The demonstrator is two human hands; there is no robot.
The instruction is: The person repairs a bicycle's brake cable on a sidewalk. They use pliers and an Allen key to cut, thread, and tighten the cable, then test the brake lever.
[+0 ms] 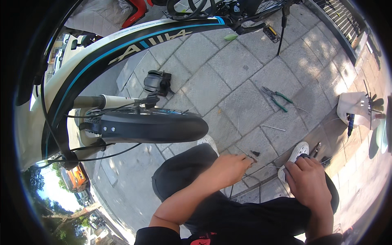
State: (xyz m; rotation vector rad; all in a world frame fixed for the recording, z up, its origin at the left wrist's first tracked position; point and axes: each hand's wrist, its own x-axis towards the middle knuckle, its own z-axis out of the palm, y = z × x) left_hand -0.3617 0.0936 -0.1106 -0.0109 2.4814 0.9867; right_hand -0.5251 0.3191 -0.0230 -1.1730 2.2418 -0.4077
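Holding a thin wire (269,166) across my lap, on the near side of the green-handled pliers (270,93). Left hand (232,168): fingertips pinching one end of the visible span. Right hand (308,178): fingers curled, gripping the other end; knuckles hide the exact contact.

Progress (judgement): handling under way. Wire is out and drawn between both hands; no finished join seen. What remains cannot be read from this view.

Surroundings, relative to the pliers: hex key (272,128) just on the near side; small black piece (255,154) nearer me, close to the left fingertips, possibly a snag; black pouch (157,83) to the left; bicycle's front mudguard (155,127) left and nearer, crowding my left knee (179,167); white tool holder (347,102) right.
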